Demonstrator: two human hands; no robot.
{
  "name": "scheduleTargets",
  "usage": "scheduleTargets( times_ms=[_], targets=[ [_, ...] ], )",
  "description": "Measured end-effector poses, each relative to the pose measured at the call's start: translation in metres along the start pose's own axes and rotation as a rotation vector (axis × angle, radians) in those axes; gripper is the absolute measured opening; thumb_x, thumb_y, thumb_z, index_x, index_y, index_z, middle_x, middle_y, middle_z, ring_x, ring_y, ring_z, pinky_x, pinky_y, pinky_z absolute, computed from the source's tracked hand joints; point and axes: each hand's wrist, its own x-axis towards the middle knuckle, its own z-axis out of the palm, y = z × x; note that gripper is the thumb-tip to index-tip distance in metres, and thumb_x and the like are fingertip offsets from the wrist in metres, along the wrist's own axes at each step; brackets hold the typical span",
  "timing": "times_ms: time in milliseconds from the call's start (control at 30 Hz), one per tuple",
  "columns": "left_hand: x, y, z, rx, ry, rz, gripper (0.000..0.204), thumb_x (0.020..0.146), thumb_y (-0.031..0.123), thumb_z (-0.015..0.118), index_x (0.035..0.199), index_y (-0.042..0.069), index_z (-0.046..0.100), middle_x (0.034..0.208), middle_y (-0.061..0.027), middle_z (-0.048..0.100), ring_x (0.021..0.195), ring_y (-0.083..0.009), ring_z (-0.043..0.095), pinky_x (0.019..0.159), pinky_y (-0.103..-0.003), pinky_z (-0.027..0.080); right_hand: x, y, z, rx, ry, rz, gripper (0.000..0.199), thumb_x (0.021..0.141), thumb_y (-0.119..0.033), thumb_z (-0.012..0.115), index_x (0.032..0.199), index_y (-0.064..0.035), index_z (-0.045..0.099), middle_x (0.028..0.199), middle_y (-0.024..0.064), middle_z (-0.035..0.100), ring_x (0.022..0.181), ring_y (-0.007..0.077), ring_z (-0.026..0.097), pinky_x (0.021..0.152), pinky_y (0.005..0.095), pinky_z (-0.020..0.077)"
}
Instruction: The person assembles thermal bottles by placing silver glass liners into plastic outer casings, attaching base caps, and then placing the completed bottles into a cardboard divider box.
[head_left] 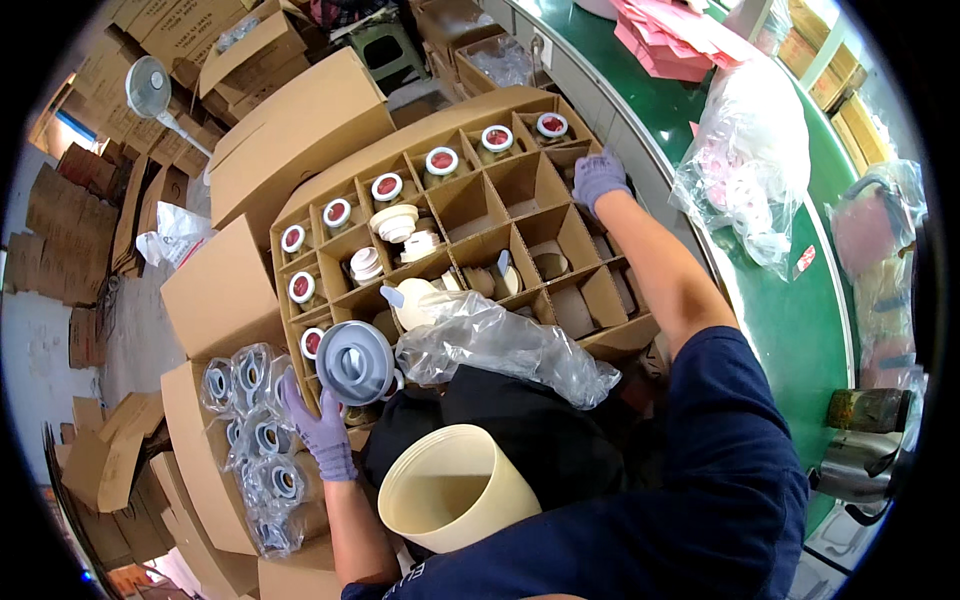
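My left hand (318, 432), in a lavender glove, has its fingers apart at the left side of a large divided carton (470, 222). Close beside its fingertips is a round grey-blue jug (355, 362) with a stepped top, resting over the near-left compartments. At the carton's far right corner, my right hand (600, 182), gloved alike, is curled down at a compartment edge; what its fingertips hold, if anything, is hidden. Jars with red-and-white lids (441, 161) fill the far row and left column. Cream stepped lids (395, 223) and a crumpled clear plastic bag (500, 345) lie among the compartments.
A cream tub (455, 490) stands close to my body. On the left, an opened carton holds bagged grey-blue parts (268, 437). The green workbench (785, 330) on the right carries pink sheets (680, 40), a plastic-wrapped bundle (750, 140) and a metal pitcher (858, 465).
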Motion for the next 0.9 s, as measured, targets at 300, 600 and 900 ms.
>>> scheduleTargets(
  times_ms=[300, 600, 900],
  targets=[
    [0.020, 0.124, -0.047, -0.032, -0.049, 0.314, 0.065, 0.079, 0.009, 0.073, 0.139, -0.005, 0.051, 0.137, -0.0210, 0.056, 0.129, -0.0348, 0.053, 0.112, -0.043, 0.038, -0.159, -0.012, -0.168, 0.183, 0.677, -0.204, 0.040, 0.079, -0.029, 0.073, 0.111, -0.0049, 0.068, 0.109, 0.0195, 0.065, 0.100, 0.0357, 0.067, 0.091, 0.0423, 0.0546],
    [0.027, 0.252, -0.054, -0.125, -0.269, 0.824, 0.130, 0.055, 0.045, 0.095, 0.156, -0.002, 0.026, 0.138, -0.0253, 0.047, 0.125, -0.0404, 0.051, 0.107, -0.047, 0.043, -0.359, -0.077, -0.216, 0.740, 0.823, -1.191, 0.073, 0.075, -0.031, 0.083, 0.136, -0.0020, 0.056, 0.122, 0.0205, 0.060, 0.112, 0.0382, 0.062, 0.096, 0.0434, 0.0507],
    [0.009, 0.220, -0.062, -0.792, -0.186, 0.445, 0.127, 0.063, 0.013, 0.090, 0.160, 0.002, 0.008, 0.147, -0.0160, 0.044, 0.132, -0.0253, 0.050, 0.113, -0.040, 0.041, -0.320, -0.124, -0.170, 1.741, 0.532, -1.082, 0.078, 0.101, -0.045, 0.054, 0.160, -0.0048, 0.023, 0.161, 0.0168, 0.034, 0.148, 0.0265, 0.032, 0.122, 0.0420, 0.0252]
  ],
)
